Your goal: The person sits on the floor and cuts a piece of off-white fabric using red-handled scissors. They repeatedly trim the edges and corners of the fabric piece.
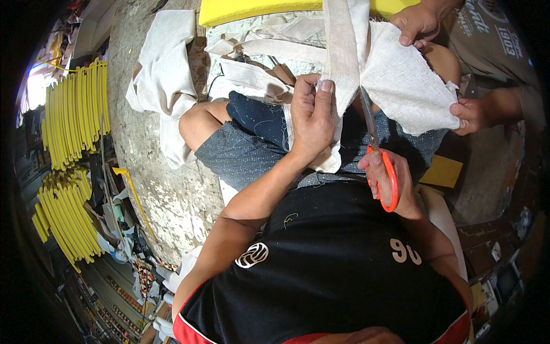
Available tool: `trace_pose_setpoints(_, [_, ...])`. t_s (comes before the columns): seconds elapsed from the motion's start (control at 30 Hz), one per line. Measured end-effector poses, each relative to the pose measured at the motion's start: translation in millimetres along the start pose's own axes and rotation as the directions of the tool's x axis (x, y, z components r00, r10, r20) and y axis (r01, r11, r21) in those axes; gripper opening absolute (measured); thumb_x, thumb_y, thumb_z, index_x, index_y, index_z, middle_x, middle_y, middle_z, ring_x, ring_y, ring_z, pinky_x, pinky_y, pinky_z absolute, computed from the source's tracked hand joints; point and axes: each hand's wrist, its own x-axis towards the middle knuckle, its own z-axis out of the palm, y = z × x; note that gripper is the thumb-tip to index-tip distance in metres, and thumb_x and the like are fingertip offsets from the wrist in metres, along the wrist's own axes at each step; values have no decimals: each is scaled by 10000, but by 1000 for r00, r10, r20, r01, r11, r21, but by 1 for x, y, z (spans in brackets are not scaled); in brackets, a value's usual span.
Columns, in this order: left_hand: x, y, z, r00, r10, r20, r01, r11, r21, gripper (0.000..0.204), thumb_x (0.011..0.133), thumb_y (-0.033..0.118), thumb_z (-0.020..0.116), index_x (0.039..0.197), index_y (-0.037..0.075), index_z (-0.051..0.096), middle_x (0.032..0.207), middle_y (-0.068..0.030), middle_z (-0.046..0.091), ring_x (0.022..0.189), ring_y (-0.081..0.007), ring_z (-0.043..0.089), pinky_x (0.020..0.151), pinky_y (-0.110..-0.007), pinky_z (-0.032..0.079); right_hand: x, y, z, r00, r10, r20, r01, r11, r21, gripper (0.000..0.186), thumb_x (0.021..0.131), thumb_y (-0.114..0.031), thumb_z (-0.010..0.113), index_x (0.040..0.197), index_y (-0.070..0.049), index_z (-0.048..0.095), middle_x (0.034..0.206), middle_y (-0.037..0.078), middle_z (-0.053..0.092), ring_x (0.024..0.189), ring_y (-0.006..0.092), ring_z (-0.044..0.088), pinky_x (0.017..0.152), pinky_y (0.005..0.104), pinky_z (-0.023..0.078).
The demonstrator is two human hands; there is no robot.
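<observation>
Off-white cloth (pixel 342 63) stretches over my lap, pinched between the thumb and fingers of my left hand (pixel 314 112). My right hand (pixel 389 178) is closed round the orange handles of a pair of scissors (pixel 389 183). The blades point away from me, their tips at the cloth's edge just right of my left hand. On the right, another person's two hands (pixel 417 24) hold a wide, frayed piece of off-white cloth (pixel 409 80) spread out beside the blades. Whether the two pieces of cloth are still joined cannot be made out.
Loose cloth strips (pixel 258 74) lie beyond my knees, near a yellow slab (pixel 258 10). More off-white cloth (pixel 166 63) drapes over a worn, paint-flecked surface (pixel 154 189) at left. Rows of yellow curved pieces (pixel 74 114) hang farther left. A yellow square (pixel 442 171) lies at right.
</observation>
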Motion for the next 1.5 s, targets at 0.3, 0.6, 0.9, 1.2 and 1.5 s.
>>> trace_pose_setpoints(0.3, [-2,-3,0,999,-12,31,13,999,-41,129,1027,130,490,1128,49,499,824,5,599,691,-16,510,572,-177,402,1,0,0,1000,-4,-7,4,1000,-26,536,981,-512,499,851,-10,634,516,-23,474,422,49,470,400,211,381])
trace_pose_setpoints(0.6, [-3,-4,-1,999,-20,35,22,999,-48,116,1026,123,491,1112,49,509,813,11,593,648,-18,496,545,-174,387,2,-1,4,999,12,-34,-12,1000,-4,482,973,-465,549,828,-12,623,511,-40,453,420,42,444,396,217,346])
trace_pose_setpoints(0.9, [0,-4,0,1000,21,17,-21,999,-34,78,1021,112,496,1034,36,487,736,52,471,613,-10,371,514,-187,297,3,4,9,996,-62,-69,59,997,-43,468,976,-458,549,818,-23,615,527,-38,456,426,39,436,399,215,334])
trace_pose_setpoints(1.2, [1,-4,-2,1000,-16,-14,16,999,-35,85,1020,109,499,1044,30,484,738,47,478,625,-11,380,522,-186,303,3,-1,8,998,-1,-63,1,1000,2,487,985,-459,523,814,-12,612,508,-28,460,418,52,462,396,217,360])
trace_pose_setpoints(1.5, [-3,-2,-1,1000,-30,-2,30,999,-32,93,1023,120,495,1040,29,484,739,44,482,623,-13,383,525,-183,310,5,-1,9,999,-8,-54,8,1000,10,484,983,-459,529,809,-15,612,495,-32,455,411,47,457,387,214,351])
